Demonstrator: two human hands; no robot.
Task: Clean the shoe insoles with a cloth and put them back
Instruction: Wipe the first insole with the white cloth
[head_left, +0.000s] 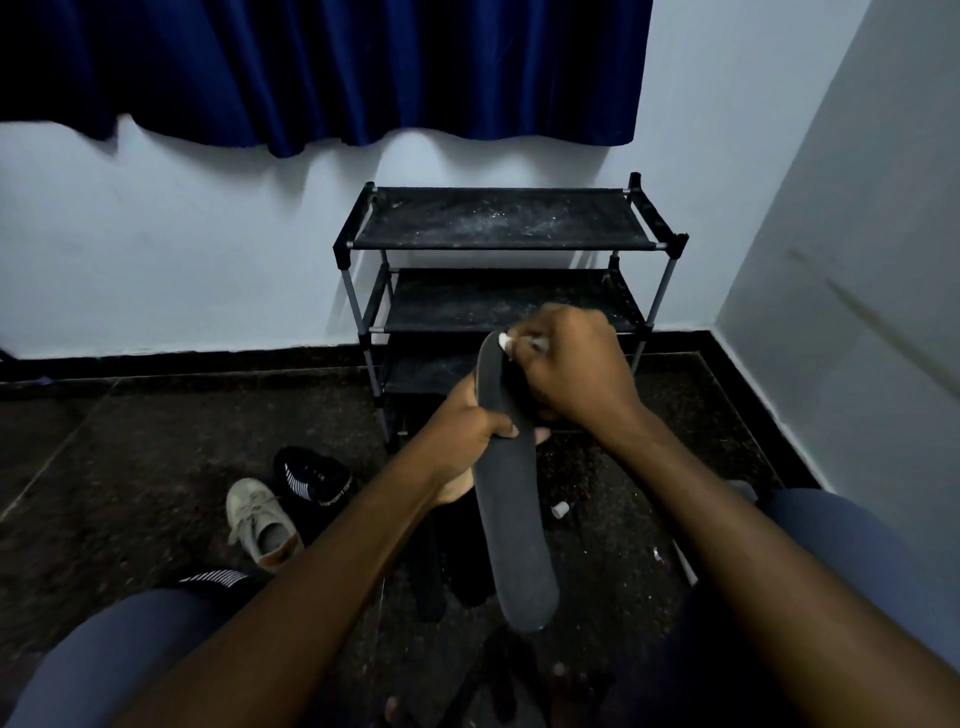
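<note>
A long dark grey insole (514, 519) stands almost upright in front of me, toe end up. My left hand (467, 441) grips it around the middle, thumb across its face. My right hand (576, 369) is curled on a small white cloth (506, 341) and presses it against the insole's top end. Most of the cloth is hidden inside the fist. A beige sneaker (262, 522) and a black shoe with white stripes (311, 475) lie on the floor at the left.
A black three-shelf shoe rack (498, 218) stands against the wall ahead. A small white cap-like object (560, 510) lies on the dark floor. Another striped black shoe (215, 578) shows by my left knee. Dark items lie on the floor under the insole.
</note>
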